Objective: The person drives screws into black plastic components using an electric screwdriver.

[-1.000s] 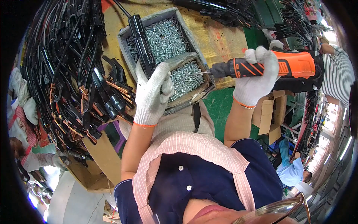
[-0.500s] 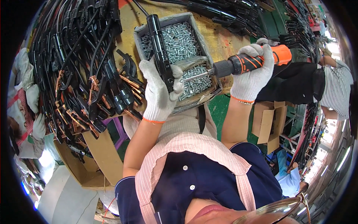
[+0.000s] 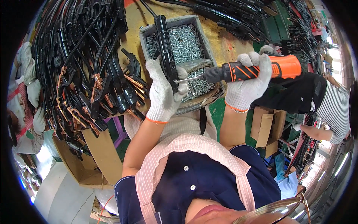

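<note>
My left hand (image 3: 164,89), in a white knit glove, is closed round the lower end of a black tubular handle (image 3: 164,41) with a cable at its far end. In my gloved right hand (image 3: 248,84) is an orange and black cordless screwdriver (image 3: 242,71), held level and pointing left. Its long silver bit (image 3: 190,78) reaches a small screw (image 3: 176,81) in the side of the handle; whether the tip sits in the screw head is too small to tell. Beneath both lies a grey box (image 3: 207,41) of silver screws (image 3: 184,44), split in two sections.
Black cabled handles with copper-coloured jaws (image 3: 93,86) pile up at the left. More black handles (image 3: 231,20) lie at the back. Open cardboard boxes stand lower left (image 3: 100,156) and right (image 3: 266,127). A person in a striped shirt (image 3: 333,108) is at the right, another person's gloved hands (image 3: 35,97) far left.
The screwdriver has moved left, and its bit now meets the handle at the screw. My left hand and the handle have shifted slightly right.
</note>
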`<action>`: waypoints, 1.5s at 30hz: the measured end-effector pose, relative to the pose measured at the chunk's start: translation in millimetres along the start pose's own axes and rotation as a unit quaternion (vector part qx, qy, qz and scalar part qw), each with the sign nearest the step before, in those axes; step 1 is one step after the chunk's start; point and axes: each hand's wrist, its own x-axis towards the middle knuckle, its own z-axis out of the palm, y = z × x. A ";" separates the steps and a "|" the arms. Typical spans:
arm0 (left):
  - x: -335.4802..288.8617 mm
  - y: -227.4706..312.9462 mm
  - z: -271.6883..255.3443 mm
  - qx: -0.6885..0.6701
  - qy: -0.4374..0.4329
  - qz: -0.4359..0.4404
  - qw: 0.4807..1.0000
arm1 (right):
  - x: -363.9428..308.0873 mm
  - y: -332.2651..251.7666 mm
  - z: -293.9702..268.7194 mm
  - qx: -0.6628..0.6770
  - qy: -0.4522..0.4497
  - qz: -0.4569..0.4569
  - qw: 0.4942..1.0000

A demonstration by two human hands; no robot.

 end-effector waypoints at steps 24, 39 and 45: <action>-1.6 1.4 -1.2 0.025 0.031 -0.019 0.999 | -23.8 0.9 50.6 -0.163 -0.179 0.003 0.970; 1.2 7.1 -2.2 -0.002 -0.036 -0.023 0.999 | -20.9 -13.0 61.8 -0.132 -0.218 -0.062 0.965; 0.4 4.3 -4.6 -0.007 -0.050 -0.017 0.999 | -12.1 -20.9 62.8 -0.099 -0.213 -0.078 0.969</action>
